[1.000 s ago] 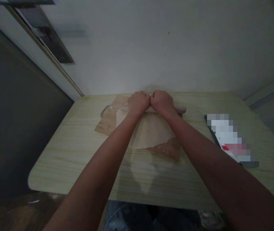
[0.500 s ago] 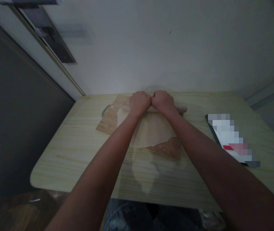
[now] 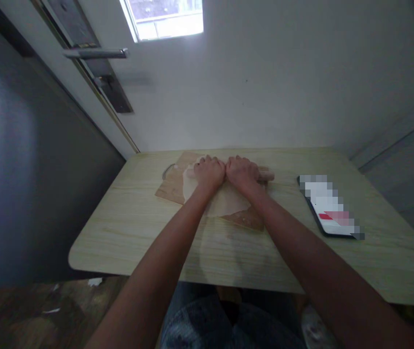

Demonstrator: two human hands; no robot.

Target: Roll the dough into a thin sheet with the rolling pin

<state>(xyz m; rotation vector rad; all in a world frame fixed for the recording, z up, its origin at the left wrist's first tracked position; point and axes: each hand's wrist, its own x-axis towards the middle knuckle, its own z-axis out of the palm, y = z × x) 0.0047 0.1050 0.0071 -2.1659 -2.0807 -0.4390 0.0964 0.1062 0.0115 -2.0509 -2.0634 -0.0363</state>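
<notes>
Side by side, my left hand (image 3: 210,172) and my right hand (image 3: 242,172) are closed over a wooden rolling pin (image 3: 266,174). The pin's right end sticks out past my right hand; most of its middle is hidden under my fingers. Beneath it lies a broad, thin sheet of pale dough (image 3: 225,201), spread over a wooden board (image 3: 170,188). Bare wood shows at the board's left side and at its near right corner. My forearms cover part of the dough's edges. A metal loop (image 3: 168,170) sits at the board's far left edge.
The light wood-grain table (image 3: 119,232) has a rounded near-left corner. To the right lies a phone (image 3: 328,208), its lit screen partly blurred out. Behind the table stands a white door with a metal handle (image 3: 96,53) and a small window (image 3: 167,19).
My view has tilted up, so the window and door handle now show. My hands have loosened from tight fists to flatter, knuckle-up grips on the pin.
</notes>
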